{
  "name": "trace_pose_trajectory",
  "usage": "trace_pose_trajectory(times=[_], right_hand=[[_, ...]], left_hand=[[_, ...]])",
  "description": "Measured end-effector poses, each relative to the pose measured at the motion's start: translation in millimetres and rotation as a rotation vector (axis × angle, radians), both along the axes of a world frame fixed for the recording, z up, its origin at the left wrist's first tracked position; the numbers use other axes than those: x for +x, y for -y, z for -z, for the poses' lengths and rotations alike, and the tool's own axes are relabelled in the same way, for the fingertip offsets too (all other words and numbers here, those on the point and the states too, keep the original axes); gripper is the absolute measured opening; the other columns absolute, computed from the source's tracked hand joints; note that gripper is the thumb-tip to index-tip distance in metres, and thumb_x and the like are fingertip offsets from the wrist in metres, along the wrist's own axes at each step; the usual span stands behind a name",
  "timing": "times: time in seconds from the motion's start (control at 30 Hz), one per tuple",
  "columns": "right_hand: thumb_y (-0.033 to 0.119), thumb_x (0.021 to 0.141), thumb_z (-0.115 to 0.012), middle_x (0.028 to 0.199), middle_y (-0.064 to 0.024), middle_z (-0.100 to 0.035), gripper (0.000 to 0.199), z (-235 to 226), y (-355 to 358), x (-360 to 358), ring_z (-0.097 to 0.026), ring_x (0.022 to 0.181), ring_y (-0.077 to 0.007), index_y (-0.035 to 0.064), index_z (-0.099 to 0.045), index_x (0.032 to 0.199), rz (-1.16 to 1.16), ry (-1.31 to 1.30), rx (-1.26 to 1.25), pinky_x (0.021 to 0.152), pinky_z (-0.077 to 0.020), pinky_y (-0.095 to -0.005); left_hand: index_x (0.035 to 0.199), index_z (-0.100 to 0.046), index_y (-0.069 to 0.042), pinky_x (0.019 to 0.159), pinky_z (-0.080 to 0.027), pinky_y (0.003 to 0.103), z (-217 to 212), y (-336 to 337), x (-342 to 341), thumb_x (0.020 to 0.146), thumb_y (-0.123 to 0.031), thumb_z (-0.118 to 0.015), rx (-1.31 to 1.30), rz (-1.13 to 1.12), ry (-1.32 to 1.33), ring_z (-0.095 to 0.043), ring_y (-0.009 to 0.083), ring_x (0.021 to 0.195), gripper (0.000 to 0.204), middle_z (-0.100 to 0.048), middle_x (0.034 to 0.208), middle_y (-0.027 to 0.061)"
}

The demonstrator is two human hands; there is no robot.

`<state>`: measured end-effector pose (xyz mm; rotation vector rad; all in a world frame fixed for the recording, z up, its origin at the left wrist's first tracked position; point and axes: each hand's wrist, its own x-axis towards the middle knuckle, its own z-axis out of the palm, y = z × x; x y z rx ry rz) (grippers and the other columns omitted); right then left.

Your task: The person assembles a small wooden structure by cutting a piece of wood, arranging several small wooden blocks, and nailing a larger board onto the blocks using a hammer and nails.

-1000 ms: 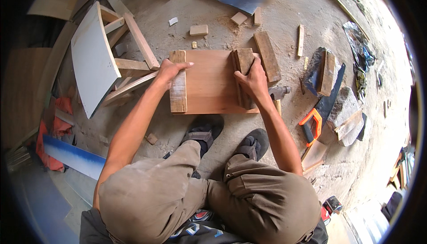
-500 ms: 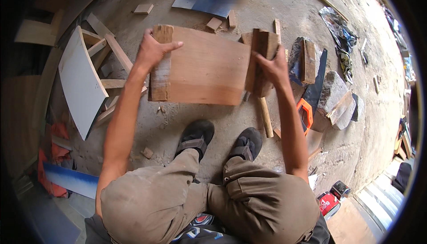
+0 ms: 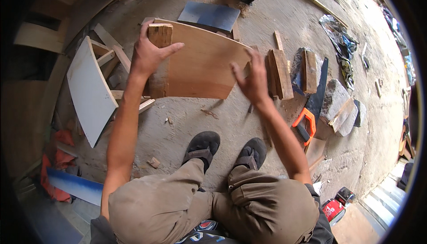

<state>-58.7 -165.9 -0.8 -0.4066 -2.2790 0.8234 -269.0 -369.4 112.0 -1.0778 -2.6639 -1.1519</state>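
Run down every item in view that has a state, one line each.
Left hand: gripping the wooden block at the board's left end
Right hand: open at the board's right end; contact unclear
Board: tilted
Wooden block: held along the board's left end
Saw: unheld
White panel: tilted, wooden pieces behind it
Dark footwear: worn

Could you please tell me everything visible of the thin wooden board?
The thin board is smooth brown wood by its look, with a pale upper edge and a darker band below. It appears tilted, its far edge raised. A thick wooden block lies along its left end, gripped by the left hand. The right hand is open at its right edge; contact is unclear.
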Motion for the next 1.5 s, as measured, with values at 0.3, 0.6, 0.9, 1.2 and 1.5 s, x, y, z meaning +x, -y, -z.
trace_pose_trajectory(times=[0.3, 0.6, 0.9, 1.2, 1.5], right_hand=[[0.036, 0.073, -0.089, 0.115, -0.0246, -0.055, 0.107, -26.6, 113.3, -27.0, -0.059, 0.103, -0.0361, -0.0068, -0.025, 0.147, -0.434, -0.140, -0.441, 0.089, -0.0512, -0.0415], [0.023, 0.071, -0.085, 0.118, -0.0272, -0.051, 0.095, -42.3, 119.8, -30.7, -0.058, 0.106, -0.0397, -0.0070, -0.030, 0.143, -0.319, -0.051, -0.363, 0.091, -0.0503, -0.0455], [0.010, 0.068, -0.078, 0.123, -0.0240, -0.049, 0.085, -37.1, 74.4, 3.8, -0.054, 0.113, -0.0435, 0.0020, -0.037, 0.142, -0.291, -0.051, -0.293, 0.095, -0.0490, -0.0471], [0.006, 0.073, -0.054, 0.134, -0.0159, -0.053, 0.069, -17.1, 41.0, 23.9, -0.049, 0.125, -0.0230, -0.0021, -0.042, 0.141, -0.740, -0.093, -1.050, 0.101, -0.0435, -0.0353], [0.027, 0.091, -0.073, 0.094, -0.0131, -0.067, 0.055, -56.4, 45.0, 44.7, -0.062, 0.084, -0.0181, -0.0058, -0.052, 0.130, -0.422, 0.096, -0.777, 0.078, -0.0518, -0.0313]], left_hand=[[0.135, -0.039, 0.001, 0.094, -0.051, 0.045, -19.6, -14.3, 51.2, 0.066, -0.042, -0.090, -0.045, -0.242, 0.020, -0.063, 0.0404, 0.110, 0.096, -0.062, 0.120, 0.0271], [0.139, -0.037, -0.001, 0.095, -0.050, 0.044, -16.5, -23.2, 60.0, 0.076, -0.044, -0.085, -0.057, -0.134, -0.132, -0.062, 0.0374, 0.114, 0.090, -0.060, 0.124, 0.0251], [0.136, -0.043, -0.002, 0.099, -0.048, 0.033, -34.8, -9.8, 35.7, 0.080, -0.036, -0.085, 0.197, 0.389, 0.335, -0.061, 0.0201, 0.114, 0.078, -0.063, 0.124, 0.0129], [0.153, -0.033, 0.001, 0.104, -0.042, 0.029, -34.3, 3.3, 29.3, 0.092, -0.005, -0.064, 0.194, 0.395, 0.452, -0.054, 0.0158, 0.124, 0.068, -0.057, 0.138, 0.0135], [0.147, -0.045, -0.009, 0.095, -0.050, 0.038, -115.2, -33.0, 28.9, 0.087, -0.007, -0.063, -0.372, 0.572, -0.138, -0.066, 0.0322, 0.113, 0.063, -0.065, 0.123, 0.0226]])
